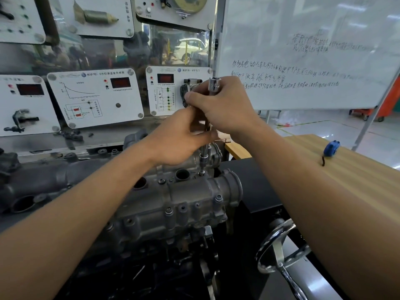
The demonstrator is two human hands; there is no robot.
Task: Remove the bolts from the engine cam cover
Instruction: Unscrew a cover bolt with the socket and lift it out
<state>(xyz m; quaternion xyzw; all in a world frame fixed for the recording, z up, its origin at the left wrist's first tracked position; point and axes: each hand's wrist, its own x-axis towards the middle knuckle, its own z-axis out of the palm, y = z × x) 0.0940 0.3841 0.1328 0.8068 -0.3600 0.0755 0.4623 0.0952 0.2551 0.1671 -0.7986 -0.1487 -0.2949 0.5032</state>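
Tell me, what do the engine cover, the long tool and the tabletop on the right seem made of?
The engine cover: cast metal, probably aluminium; dull grey, grainy matt skin.
The tool: steel, likely chrome-plated; bright mirror glints.
The tabletop: wood or wood-look laminate, cannot tell which; pale striped grain, smooth sheen.

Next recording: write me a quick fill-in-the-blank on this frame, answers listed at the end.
1. The left hand and right hand both grip the socket tool, which stands ____ with its tip on the cam cover.
2. The tape measure on the wooden table is ____ in colour.
3. Handwriting covers the ____ behind the hands.
Answers: upright; blue; whiteboard.
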